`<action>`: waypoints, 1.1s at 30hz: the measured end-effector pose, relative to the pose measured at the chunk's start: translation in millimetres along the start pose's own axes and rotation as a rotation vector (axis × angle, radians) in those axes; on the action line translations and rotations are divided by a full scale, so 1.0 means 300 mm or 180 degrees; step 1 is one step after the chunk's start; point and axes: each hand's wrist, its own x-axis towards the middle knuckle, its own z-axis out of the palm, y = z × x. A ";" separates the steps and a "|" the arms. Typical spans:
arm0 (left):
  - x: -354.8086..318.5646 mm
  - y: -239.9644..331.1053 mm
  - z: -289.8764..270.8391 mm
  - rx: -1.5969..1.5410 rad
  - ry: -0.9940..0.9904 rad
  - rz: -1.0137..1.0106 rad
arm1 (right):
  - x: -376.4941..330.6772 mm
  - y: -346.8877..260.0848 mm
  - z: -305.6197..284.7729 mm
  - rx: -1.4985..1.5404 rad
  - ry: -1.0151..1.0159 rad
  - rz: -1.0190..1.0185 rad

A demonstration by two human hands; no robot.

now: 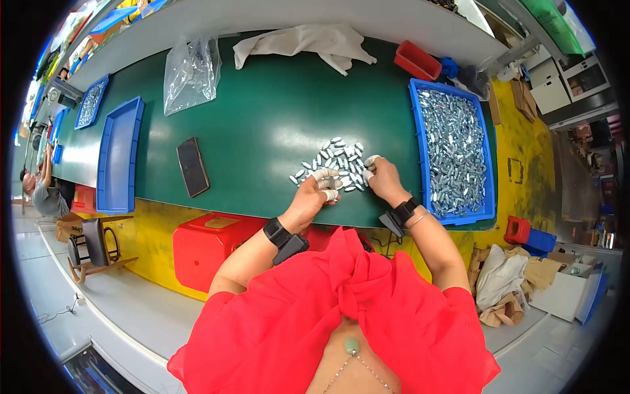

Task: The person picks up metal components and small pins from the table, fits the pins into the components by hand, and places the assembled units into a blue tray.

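A loose heap of small, shiny, elongated metal parts point(338, 157) lies on the green tabletop in front of me. At its near left edge is my left hand point(315, 196), white coverings on its fingertips, the fingers bent in toward the thumb. What lies between them is too small to make out. My right hand point(386, 180), with covered fingertips too, rests at the heap's right side. Its thumb and forefinger are closed together by the metal parts, and whatever they pinch is hidden. Each wrist wears a black band.
To the right stands a blue tray point(489, 157) full of similar parts, with a red bin point(418, 60) behind it. A phone point(192, 167), another blue tray point(138, 141), a clear plastic bag point(191, 75) and a white cloth point(305, 41) lie left and far. Red stools point(210, 253) stand below the table edge.
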 end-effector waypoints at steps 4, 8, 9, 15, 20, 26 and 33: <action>-0.010 0.045 -0.030 -0.0090 -0.0036 -0.0201 | -0.009 -0.028 0.027 -0.0694 0.0421 -0.0182; -0.018 0.030 -0.028 -0.0780 -0.0268 -0.0247 | -0.087 -0.192 -0.009 0.0723 0.0844 -0.0662; -0.016 0.027 -0.026 -0.0959 -0.0494 -0.0169 | -0.117 -0.264 -0.018 0.1055 0.0612 -0.0668; 0.001 -0.001 0.025 -0.1138 -0.1208 0.0160 | -0.210 -0.326 -0.076 0.0896 0.0503 -0.1121; -0.043 -0.005 0.179 -0.0427 -0.0591 0.0616 | -0.250 -0.242 -0.167 0.0737 0.0012 -0.1153; -0.050 -0.071 0.333 -0.0035 -0.0470 0.0779 | -0.315 -0.119 -0.238 0.0804 -0.0047 -0.0945; -0.054 -0.075 0.372 -0.0037 -0.0452 0.0836 | -0.347 -0.101 -0.242 0.1657 0.0179 -0.1267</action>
